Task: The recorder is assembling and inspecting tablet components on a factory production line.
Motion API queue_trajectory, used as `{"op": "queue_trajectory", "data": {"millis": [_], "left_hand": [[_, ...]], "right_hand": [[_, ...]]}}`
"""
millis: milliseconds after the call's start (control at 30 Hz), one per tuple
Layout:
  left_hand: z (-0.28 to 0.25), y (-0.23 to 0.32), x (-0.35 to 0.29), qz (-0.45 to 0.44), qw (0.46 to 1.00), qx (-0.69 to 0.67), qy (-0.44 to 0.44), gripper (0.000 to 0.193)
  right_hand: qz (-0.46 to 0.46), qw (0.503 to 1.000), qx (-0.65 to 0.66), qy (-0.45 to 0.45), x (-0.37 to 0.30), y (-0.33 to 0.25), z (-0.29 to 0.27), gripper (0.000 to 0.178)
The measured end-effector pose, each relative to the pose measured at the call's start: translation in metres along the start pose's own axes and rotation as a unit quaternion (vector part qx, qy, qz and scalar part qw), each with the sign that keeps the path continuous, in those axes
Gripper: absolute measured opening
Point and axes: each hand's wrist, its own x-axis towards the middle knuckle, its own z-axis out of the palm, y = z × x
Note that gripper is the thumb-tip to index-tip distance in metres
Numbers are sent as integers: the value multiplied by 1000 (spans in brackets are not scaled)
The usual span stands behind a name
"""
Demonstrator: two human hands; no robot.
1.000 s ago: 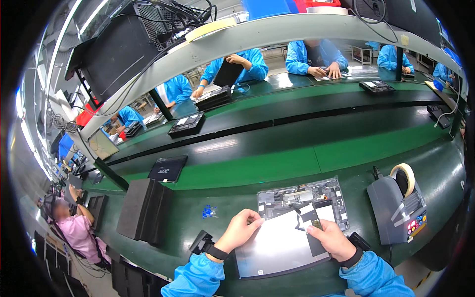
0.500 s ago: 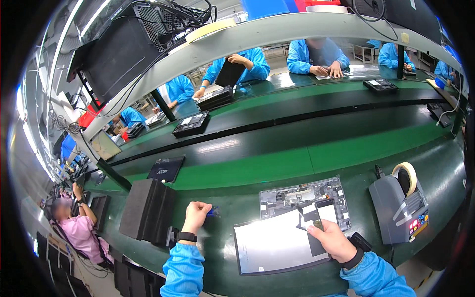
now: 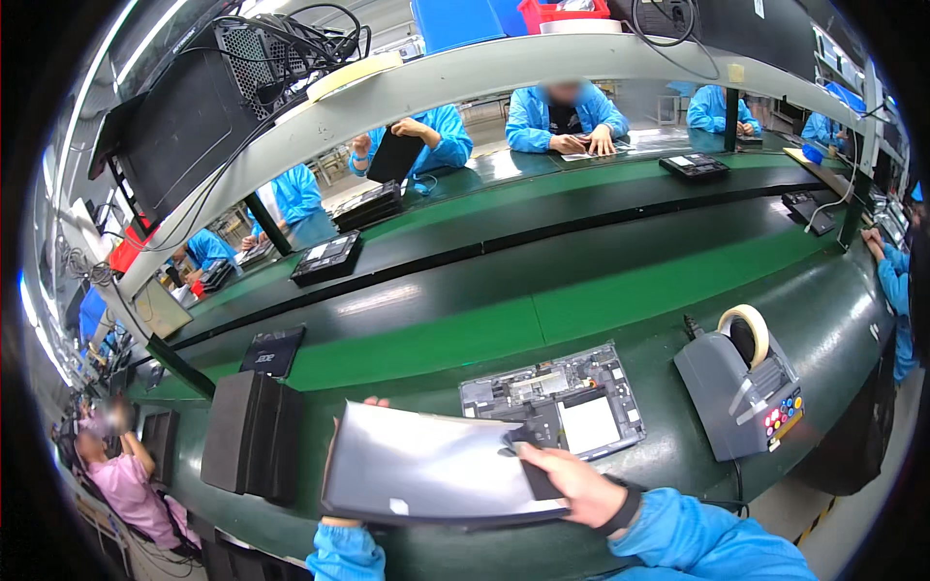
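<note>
A flat display panel (image 3: pixel 426 470) with a silvery back and a dark strip at its right end is raised and slightly tilted above the bench. My right hand (image 3: pixel 579 486) grips that right end, its thumb on top of the dark strip. Behind the panel's left part is my left hand (image 3: pixel 378 402); only a few fingertips show over the upper edge, and the rest is hidden, so I cannot tell what it holds. Beyond the panel, to the right, lies an opened laptop base (image 3: pixel 542 382) with circuit boards and a white rectangle exposed.
On the right stands a grey tape dispenser (image 3: pixel 722 392) with a tape roll (image 3: pixel 744 334). Black foam blocks (image 3: pixel 254 436) are stacked on the left, near a dark laptop lid (image 3: pixel 271 351). A shelf beam (image 3: pixel 504 56) crosses overhead. Several co-workers sit across the green bench (image 3: pixel 455 334).
The panel has been lifted from beside the laptop base and moved left, in my right hand. It now covers most of my left hand. The view has shifted to the right.
</note>
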Motion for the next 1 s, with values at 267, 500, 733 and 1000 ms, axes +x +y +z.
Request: {"op": "queue_trajectory", "data": {"millis": [267, 500, 733, 1000], "left_hand": [[65, -43, 116, -27, 927, -99, -360, 24], [173, -34, 99, 95, 782, 590, -176, 38], [182, -62, 95, 153, 780, 579, -182, 45], [39, -28, 54, 14, 889, 445, 103, 26]], "right_hand": [[68, 949, -224, -211, 6, 23, 18, 41], [-364, 927, -77, 44, -55, -51, -41, 34], [-422, 793, -402, 177, -36, -70, -58, 24], [-334, 885, -281, 162, -25, -79, -83, 21]]}}
